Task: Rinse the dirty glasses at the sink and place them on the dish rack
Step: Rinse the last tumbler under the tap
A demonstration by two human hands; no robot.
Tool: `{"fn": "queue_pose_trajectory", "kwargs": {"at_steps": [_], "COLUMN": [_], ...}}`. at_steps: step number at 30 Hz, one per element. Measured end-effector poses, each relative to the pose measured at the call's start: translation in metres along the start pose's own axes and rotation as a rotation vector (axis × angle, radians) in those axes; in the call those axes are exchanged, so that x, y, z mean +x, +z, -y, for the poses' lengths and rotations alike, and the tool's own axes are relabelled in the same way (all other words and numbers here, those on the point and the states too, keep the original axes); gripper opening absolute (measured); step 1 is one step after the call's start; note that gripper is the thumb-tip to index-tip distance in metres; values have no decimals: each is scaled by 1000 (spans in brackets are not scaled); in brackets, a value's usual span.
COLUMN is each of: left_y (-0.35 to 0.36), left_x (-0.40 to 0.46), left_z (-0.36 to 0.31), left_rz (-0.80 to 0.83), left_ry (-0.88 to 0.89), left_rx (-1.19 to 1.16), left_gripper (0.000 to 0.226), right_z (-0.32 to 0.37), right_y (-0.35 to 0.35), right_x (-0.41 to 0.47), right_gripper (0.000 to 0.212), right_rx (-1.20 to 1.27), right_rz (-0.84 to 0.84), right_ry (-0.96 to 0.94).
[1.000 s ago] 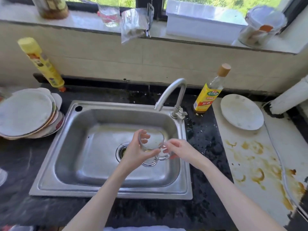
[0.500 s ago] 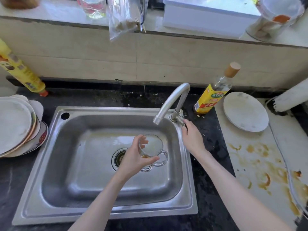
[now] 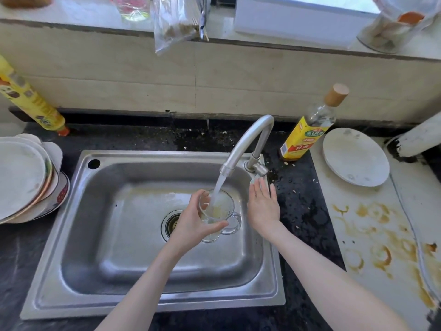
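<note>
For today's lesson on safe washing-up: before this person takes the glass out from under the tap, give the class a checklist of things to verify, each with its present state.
1. Left hand grips the glass mug round its body: ok.
2. Water from the tap runs into the mug's mouth: ok.
3. Yellowish residue flushed from the mug: not ok, some shows inside.
4. Mug held over the sink basin: ok.
5. Right hand open beside the tap lever, free to turn it off: ok.
6. Dish rack ready to receive it: cannot tell, none in view.
</note>
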State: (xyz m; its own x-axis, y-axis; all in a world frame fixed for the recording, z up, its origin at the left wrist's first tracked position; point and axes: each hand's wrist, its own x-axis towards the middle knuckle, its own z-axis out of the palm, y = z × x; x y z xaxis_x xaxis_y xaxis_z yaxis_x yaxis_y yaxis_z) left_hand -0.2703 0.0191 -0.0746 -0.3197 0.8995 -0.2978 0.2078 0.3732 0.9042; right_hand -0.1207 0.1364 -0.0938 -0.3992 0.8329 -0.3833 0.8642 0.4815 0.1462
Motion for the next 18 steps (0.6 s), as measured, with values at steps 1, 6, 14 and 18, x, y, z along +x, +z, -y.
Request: {"fn": "queue_pose_trajectory", "kwargs": {"at_steps": [1, 6, 14, 18], "left_y": [0, 0, -3, 0], "left_x": [0, 4, 17, 21], "left_z": [-1, -1, -15, -16], "left_rz": [-3, -7, -11, 22], "left_ry": [-9, -28, -222, -324], "left_rx": [-4, -64, -151, -107], "left_gripper": [77, 80, 64, 73], "right_z": [-2, -7, 17, 30], "right_y": [1, -8, -14, -21], "right_x": [0, -15, -55, -54], "right_gripper": [61, 46, 27, 20], "right_rx": [26, 633, 1431, 1474], "right_rz": [18, 36, 204, 136], "right_ry": [-5, -80, -24, 59]}}
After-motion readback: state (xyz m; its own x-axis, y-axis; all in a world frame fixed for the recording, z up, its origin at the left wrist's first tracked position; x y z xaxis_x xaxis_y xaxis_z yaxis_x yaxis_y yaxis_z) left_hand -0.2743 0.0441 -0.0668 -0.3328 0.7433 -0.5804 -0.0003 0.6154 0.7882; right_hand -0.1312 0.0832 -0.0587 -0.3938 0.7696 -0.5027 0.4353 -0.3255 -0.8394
